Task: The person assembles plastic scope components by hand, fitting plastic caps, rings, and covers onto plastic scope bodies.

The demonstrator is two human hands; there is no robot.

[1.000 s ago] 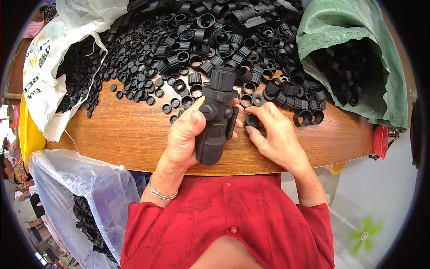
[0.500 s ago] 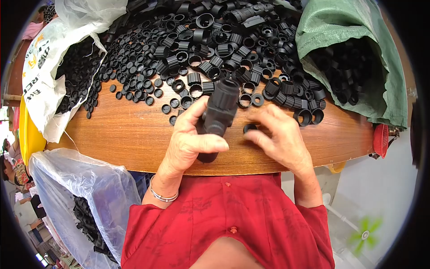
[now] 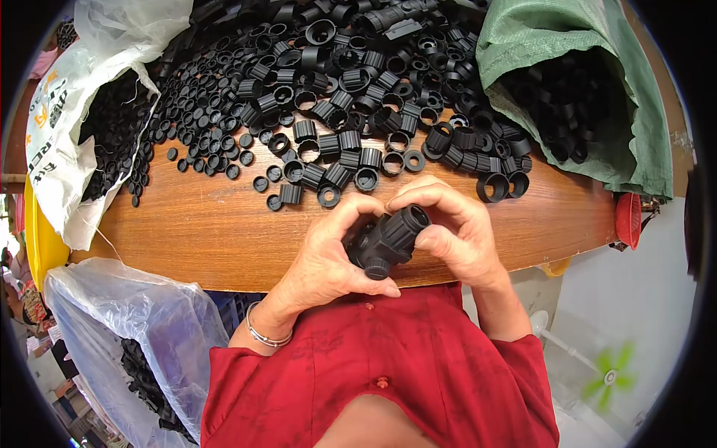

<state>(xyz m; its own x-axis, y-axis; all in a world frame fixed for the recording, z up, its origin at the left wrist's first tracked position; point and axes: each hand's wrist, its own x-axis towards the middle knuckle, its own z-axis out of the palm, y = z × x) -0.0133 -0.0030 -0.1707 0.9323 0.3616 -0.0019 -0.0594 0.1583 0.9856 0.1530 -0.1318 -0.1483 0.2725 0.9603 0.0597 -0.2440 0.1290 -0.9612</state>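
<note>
My left hand (image 3: 317, 257) is wrapped round a black plastic scope body (image 3: 388, 239), its ribbed end tilted up to the right. A small round knob (image 3: 378, 267) sticks out from the scope's near side. My right hand (image 3: 459, 231) closes on the ribbed end, the thumb close against its rim and the fingers curled behind. Whatever lies under those right fingertips is hidden. Just beyond the hands lie loose ribbed black rings (image 3: 338, 175) and small round caps (image 3: 274, 173).
A heap of black parts (image 3: 321, 78) covers the far side of the wooden table (image 3: 202, 246). A white sack (image 3: 56, 142) of small parts stands left, a green sack (image 3: 635, 134) of rings right. A clear plastic bag (image 3: 142, 299) with black pieces hangs below left.
The scope has come down and tipped rightward. My right hand has moved from the tabletop to the scope's ribbed end. The black ring near its fingers no longer shows there.
</note>
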